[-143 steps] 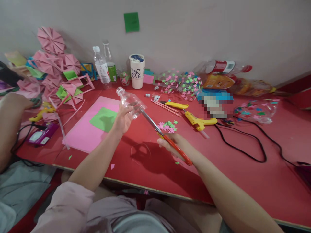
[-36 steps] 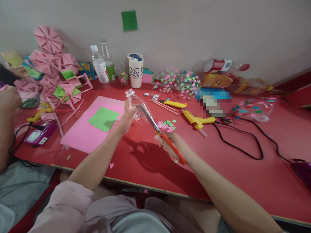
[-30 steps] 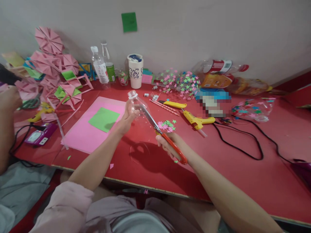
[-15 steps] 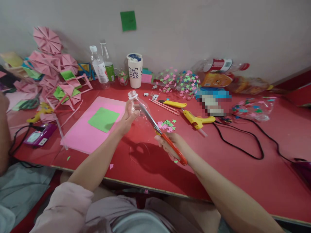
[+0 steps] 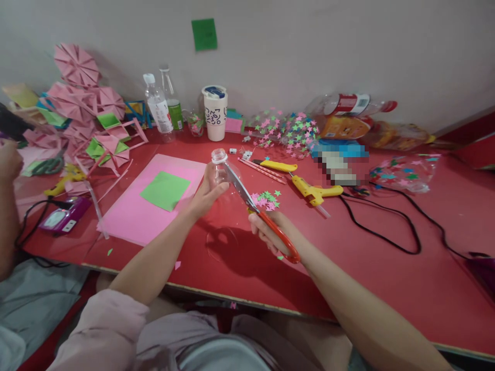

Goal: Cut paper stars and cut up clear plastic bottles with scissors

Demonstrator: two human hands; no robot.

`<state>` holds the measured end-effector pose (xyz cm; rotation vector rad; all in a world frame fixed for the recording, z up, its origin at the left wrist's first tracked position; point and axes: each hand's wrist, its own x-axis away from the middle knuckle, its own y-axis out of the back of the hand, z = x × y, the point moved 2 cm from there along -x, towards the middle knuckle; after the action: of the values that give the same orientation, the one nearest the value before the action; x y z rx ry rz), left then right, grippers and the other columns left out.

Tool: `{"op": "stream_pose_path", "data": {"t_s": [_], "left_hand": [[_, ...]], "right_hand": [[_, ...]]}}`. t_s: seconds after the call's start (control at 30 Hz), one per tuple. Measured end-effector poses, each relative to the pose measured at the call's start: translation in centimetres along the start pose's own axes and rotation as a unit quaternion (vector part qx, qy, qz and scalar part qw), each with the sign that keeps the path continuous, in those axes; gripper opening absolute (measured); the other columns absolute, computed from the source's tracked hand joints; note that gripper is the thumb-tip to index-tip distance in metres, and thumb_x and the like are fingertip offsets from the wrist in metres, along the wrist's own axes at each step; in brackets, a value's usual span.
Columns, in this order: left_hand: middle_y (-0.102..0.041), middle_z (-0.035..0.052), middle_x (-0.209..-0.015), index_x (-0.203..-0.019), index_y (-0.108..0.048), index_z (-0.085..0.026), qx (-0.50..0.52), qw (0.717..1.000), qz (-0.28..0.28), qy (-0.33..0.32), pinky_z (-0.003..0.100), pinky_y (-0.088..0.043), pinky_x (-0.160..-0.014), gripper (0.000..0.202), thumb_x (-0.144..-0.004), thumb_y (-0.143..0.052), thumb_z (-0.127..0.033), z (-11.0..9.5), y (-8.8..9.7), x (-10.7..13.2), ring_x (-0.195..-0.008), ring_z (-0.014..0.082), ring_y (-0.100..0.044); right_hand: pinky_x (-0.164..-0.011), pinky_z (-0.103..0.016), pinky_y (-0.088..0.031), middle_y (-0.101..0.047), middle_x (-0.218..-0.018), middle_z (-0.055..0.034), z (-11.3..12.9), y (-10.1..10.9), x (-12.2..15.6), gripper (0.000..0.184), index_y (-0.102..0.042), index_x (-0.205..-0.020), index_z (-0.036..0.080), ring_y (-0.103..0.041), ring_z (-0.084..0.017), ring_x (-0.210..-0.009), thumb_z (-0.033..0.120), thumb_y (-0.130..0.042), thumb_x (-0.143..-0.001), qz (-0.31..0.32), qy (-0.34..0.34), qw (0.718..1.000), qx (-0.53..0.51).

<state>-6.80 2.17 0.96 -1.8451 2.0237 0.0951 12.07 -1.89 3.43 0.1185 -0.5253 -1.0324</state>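
Observation:
My left hand (image 5: 207, 195) is closed around a clear plastic bottle top (image 5: 219, 166), its white-ringed neck pointing up and away from me. In my right hand (image 5: 273, 232) is a pair of scissors (image 5: 276, 232) with red handles. The scissor blades lie against the right side of the bottle piece; whether they bite into the plastic I cannot tell. Small pink and green paper stars (image 5: 266, 199) lie on the red table (image 5: 332, 278) just behind my right hand. Left of my left hand are a pink sheet (image 5: 127, 216) and a green paper square (image 5: 165, 190).
A yellow glue gun (image 5: 311, 190) with a black cord, a yellow utility knife (image 5: 278, 166) and striped straws (image 5: 265, 171) lie beyond my right hand. A cup (image 5: 215, 113) and bottles (image 5: 158, 111) stand along the wall. Pink paper crafts (image 5: 83, 103) and another person's arm (image 5: 8, 206) are at left.
My left hand has shifted slightly right and turned the bottle piece, so its neck now sits further right and more upright. The scissors stay in my right hand, nearly in place.

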Motion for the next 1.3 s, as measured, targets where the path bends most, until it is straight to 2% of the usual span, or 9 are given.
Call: {"op": "stream_pose_path", "data": {"t_s": [0.2,0.5,0.67,0.73,0.87,0.93,1.03,1.17,1.3], "left_hand": [[-0.058,0.0044,-0.11,-0.121,-0.043,-0.032,0.011,1.0,-0.006,0.01,0.05,-0.035,-0.105,0.057,-0.073,-0.068,-0.048,0.2,0.0,-0.1,-0.114,0.0254,-0.056],[-0.057,0.0029,-0.114,-0.121,-0.044,-0.034,0.003,1.0,-0.006,-0.001,0.046,-0.034,-0.107,0.051,-0.076,-0.065,-0.047,0.6,0.3,0.0,-0.113,0.0225,-0.056],[-0.058,0.0031,-0.113,-0.121,-0.043,-0.034,0.013,1.0,-0.01,0.004,0.046,-0.037,-0.105,0.053,-0.075,-0.066,-0.048,0.8,0.2,-0.1,-0.113,0.0228,-0.057],[-0.059,0.0036,-0.11,-0.12,-0.044,-0.033,0.025,0.999,-0.031,0.012,0.045,-0.039,-0.103,0.053,-0.075,-0.067,-0.048,0.7,0.3,-0.3,-0.112,0.0232,-0.058],[-0.063,0.0031,-0.103,-0.117,-0.044,-0.031,0.088,0.987,-0.132,0.022,0.045,-0.044,-0.098,0.05,-0.076,-0.062,-0.052,0.1,1.3,-1.0,-0.109,0.0228,-0.061],[-0.065,0.0042,-0.1,-0.113,-0.047,-0.028,0.127,0.979,-0.16,0.028,0.045,-0.046,-0.096,0.046,-0.077,-0.058,-0.055,-0.4,1.8,-1.3,-0.107,0.0232,-0.062],[-0.067,0.0057,-0.1,-0.108,-0.052,-0.025,0.165,0.971,-0.166,0.038,0.042,-0.049,-0.094,0.042,-0.079,-0.052,-0.056,-1.1,2.2,-1.5,-0.105,0.0229,-0.064],[-0.068,0.0061,-0.097,-0.106,-0.056,-0.021,0.204,0.964,-0.165,0.043,0.042,-0.049,-0.094,0.038,-0.083,-0.047,-0.05,-1.8,2.2,-1.6,-0.099,0.0219,-0.066],[-0.069,0.0046,-0.087,-0.103,-0.057,-0.021,0.228,0.957,-0.173,0.04,0.041,-0.051,-0.09,0.039,-0.084,-0.044,-0.053,-2.3,2.1,-1.6,-0.091,0.0212,-0.068]], "right_hand": [[-0.032,-0.02,-0.026,-0.033,-0.038,0.0087,0.3,-0.1,0.1,0.054,-0.041,-0.056,0.021,-0.031,-0.005,-0.031,0.071,-0.056,-0.07,0.004,0.001,1.0,-0.008],[-0.037,-0.022,-0.029,-0.035,-0.042,0.0057,0.5,0.1,-0.1,0.053,-0.038,-0.051,0.022,-0.035,-0.007,-0.038,0.067,-0.057,-0.071,-0.013,0.055,0.998,0.037],[-0.032,-0.022,-0.028,-0.033,-0.037,0.0086,0.4,-0.1,0.0,0.051,-0.045,-0.059,0.021,-0.032,-0.007,-0.029,0.07,-0.053,-0.072,0.013,-0.01,1.0,0.001],[-0.032,-0.022,-0.03,-0.033,-0.036,0.0091,0.4,-0.1,0.1,0.051,-0.048,-0.063,0.02,-0.033,-0.007,-0.027,0.07,-0.05,-0.075,0.022,-0.01,1.0,0.013],[-0.037,-0.023,-0.035,-0.036,-0.039,0.0083,0.2,0.1,0.1,0.05,-0.048,-0.064,0.02,-0.038,-0.007,-0.031,0.068,-0.049,-0.076,0.034,0.026,0.998,0.047],[-0.039,-0.023,-0.035,-0.037,-0.041,0.0075,0.2,0.5,0.1,0.05,-0.048,-0.065,0.02,-0.04,-0.008,-0.034,0.068,-0.05,-0.076,0.028,0.036,0.997,0.054],[-0.041,-0.024,-0.032,-0.039,-0.045,0.0062,0.2,1.2,-0.1,0.049,-0.045,-0.064,0.021,-0.041,-0.01,-0.04,0.068,-0.053,-0.074,0.014,0.052,0.994,0.094],[-0.045,-0.024,-0.028,-0.033,-0.049,0.0058,0.3,1.5,-0.2,0.054,-0.035,-0.056,0.022,-0.035,-0.009,-0.046,0.068,-0.06,-0.068,0.003,0.061,0.984,0.169],[-0.048,-0.024,-0.025,-0.03,-0.053,0.0055,0.4,1.3,0.0,0.056,-0.032,-0.056,0.021,-0.033,-0.009,-0.05,0.07,-0.056,-0.07,0.013,0.051,0.979,0.195]]}}
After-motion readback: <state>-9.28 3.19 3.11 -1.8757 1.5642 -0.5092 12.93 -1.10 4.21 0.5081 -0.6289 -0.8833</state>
